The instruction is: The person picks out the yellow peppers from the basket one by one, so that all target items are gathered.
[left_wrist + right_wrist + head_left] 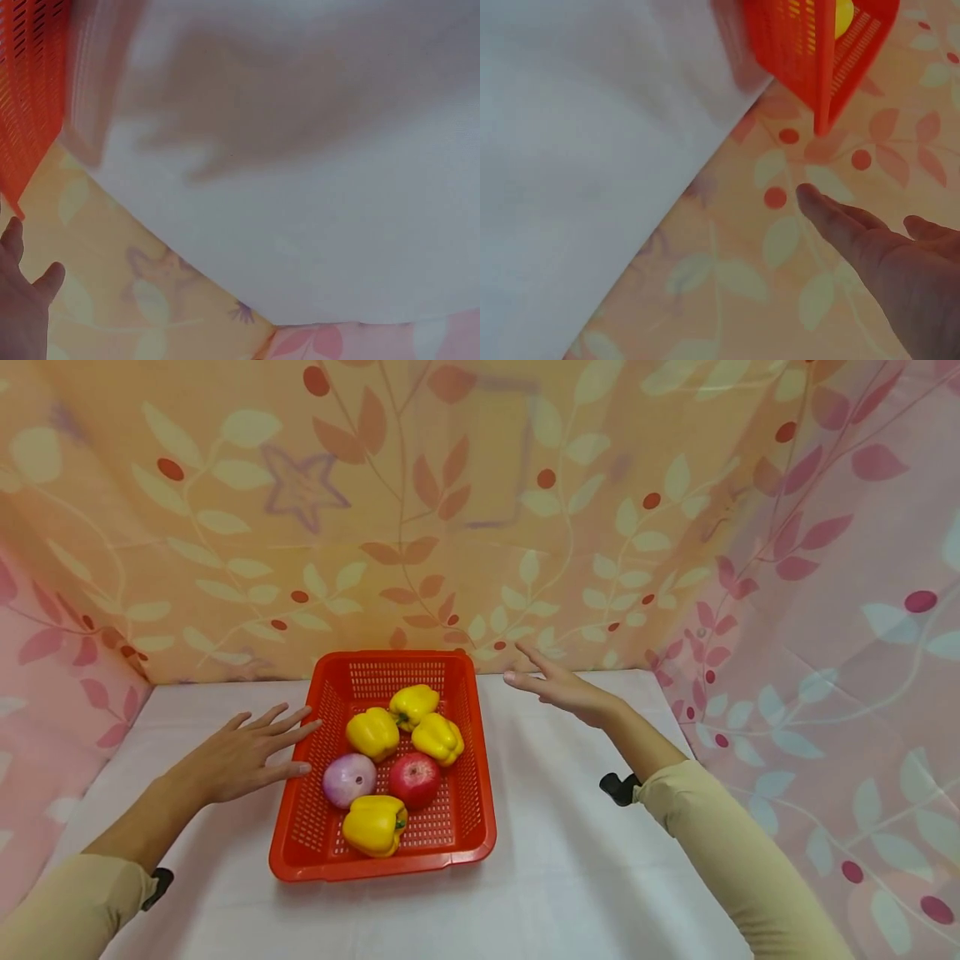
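A red plastic basket stands on the white table, left of the middle in the head view. Several yellow bell peppers lie in it, along with a pale purple round vegetable and a red round fruit. Over the basket's left side, my left hand is held with fingers spread and nothing in it; whether it touches the rim I cannot tell. My right hand hovers right of the basket's far corner, fingers extended, holding nothing. Each wrist view shows part of its hand, the left and the right.
A white cloth covers the table. Leaf-patterned curtains hang at the back and at both sides, meeting the table's edges. Dark wrist-worn devices sit by the sleeve cuffs.
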Tool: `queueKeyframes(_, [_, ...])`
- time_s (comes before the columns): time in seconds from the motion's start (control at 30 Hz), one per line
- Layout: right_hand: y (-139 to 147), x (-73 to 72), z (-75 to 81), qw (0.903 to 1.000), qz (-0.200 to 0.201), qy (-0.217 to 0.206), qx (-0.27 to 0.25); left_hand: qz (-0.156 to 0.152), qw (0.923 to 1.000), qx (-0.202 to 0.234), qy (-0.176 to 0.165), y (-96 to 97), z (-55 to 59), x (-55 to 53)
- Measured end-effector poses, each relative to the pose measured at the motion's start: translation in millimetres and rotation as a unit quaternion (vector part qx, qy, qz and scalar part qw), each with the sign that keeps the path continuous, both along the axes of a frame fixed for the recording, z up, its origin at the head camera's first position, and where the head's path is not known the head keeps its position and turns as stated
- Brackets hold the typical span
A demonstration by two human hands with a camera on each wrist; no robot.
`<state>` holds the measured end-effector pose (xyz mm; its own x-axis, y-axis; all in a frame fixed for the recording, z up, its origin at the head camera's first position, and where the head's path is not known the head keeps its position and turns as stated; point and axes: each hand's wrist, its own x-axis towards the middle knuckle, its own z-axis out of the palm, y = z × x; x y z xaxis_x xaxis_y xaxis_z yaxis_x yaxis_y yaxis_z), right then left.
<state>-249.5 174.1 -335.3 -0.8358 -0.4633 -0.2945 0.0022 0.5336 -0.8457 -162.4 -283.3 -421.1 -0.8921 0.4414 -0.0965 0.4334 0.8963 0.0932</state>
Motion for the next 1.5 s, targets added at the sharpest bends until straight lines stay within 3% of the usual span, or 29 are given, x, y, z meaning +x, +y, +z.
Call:
queueKeyframes(0.2, [-25.1, -0.8, -2.9, 0.9995, 0.018, -0.024, -0.004, -0.002, 1.0, 0.007, 0.004, 1.1, 1.2, -2.0])
queueKeyframes(0.47, [-58.8, 0.8, -10.3, 0.9898, 0.045, -0.116, -0.07, -0.002, 1.0, 0.005, 0.003, 2.5, 4.1, -4.1])
queueKeyframes(0.77, [-88.8, -4.5, -25.6, 0.9727, -0.03, -0.209, -0.096, -0.001, 1.0, 0.004, -0.001, 2.6, 5.2, -4.3])
queueKeyframes(1.23, [-117.6, 0.7, -46.2, 0.965, -0.066, -0.24, -0.083, 0.0, 0.9999, -0.001, -0.01, 1.4, 3.6, -4.4])
queueKeyframes(1.5, [-125.3, -4.8, -53.8, 0.9444, -0.137, -0.285, -0.089, 0.003, 0.9999, -0.001, -0.014, 1.8, 3.7, -4.2])
